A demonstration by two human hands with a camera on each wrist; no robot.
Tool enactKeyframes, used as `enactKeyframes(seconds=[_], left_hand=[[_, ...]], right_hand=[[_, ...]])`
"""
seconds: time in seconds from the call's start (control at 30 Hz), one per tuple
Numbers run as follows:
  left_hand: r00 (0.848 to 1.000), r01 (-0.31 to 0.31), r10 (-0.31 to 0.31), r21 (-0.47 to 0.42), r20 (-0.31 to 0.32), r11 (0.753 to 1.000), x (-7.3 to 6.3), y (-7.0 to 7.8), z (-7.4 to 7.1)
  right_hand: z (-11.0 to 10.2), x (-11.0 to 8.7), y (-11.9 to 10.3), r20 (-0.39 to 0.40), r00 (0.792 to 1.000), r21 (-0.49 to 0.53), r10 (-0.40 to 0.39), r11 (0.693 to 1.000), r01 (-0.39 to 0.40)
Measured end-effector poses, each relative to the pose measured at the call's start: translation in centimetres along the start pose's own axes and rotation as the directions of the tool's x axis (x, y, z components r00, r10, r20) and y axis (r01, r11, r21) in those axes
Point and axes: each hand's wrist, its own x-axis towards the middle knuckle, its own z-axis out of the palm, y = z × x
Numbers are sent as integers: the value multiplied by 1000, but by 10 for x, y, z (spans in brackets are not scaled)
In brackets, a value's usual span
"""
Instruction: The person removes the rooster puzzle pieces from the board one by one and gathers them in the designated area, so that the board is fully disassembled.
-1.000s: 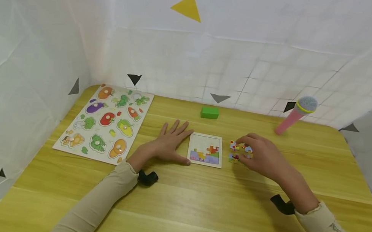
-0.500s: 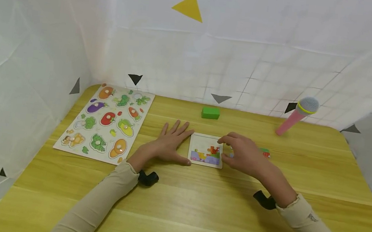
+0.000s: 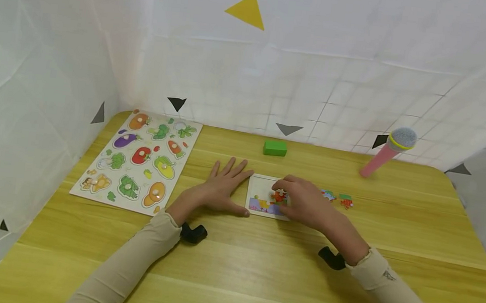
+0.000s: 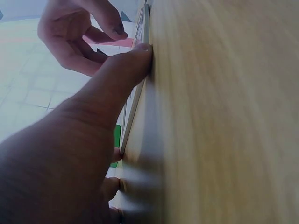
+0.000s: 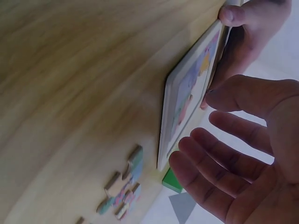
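Note:
A small square puzzle tray (image 3: 262, 183) lies mid-table, with purple, yellow and red-orange jigsaw pieces (image 3: 261, 206) fitted along its lower and right parts. My left hand (image 3: 219, 189) lies with fingers spread at the tray's left side, thumb and index fingertip at its edge. Over the tray's right side hovers my right hand (image 3: 309, 203), thumb and index finger apart. In the right wrist view its fingers are loosely bent, and nothing shows between them. Loose jigsaw pieces (image 3: 328, 195) lie right of the tray, partly hidden behind the right hand; others (image 5: 124, 186) show in the right wrist view.
A vegetable peg-puzzle board (image 3: 143, 155) covers the table's back left. Behind the tray sits a green block (image 3: 275, 148). A pink toy microphone (image 3: 382, 157) stands tilted at the back right. White sheeting (image 3: 215, 78) encloses the back and sides.
My right hand has moved left from the loose pieces to over the tray's right side, uncovering some pieces on the right. The left hand has stayed in place.

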Motion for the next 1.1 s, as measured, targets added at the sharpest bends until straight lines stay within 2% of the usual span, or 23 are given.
enactKeyframes(seconds=[0.3, 0.67, 1.1], left_hand=[[1000, 4, -4, -6, -1, 1000, 0, 0, 0], [1000, -1, 1, -2, 1, 1000, -2, 1, -2], [1000, 0, 0, 8, 10, 1000, -1, 3, -4]], right_hand=[[7, 7, 1, 17, 999, -27, -31, 999, 31], [5, 11, 3, 55, 998, -5, -17, 1000, 17], [5, 12, 2, 76, 997, -41, -10, 999, 13]])
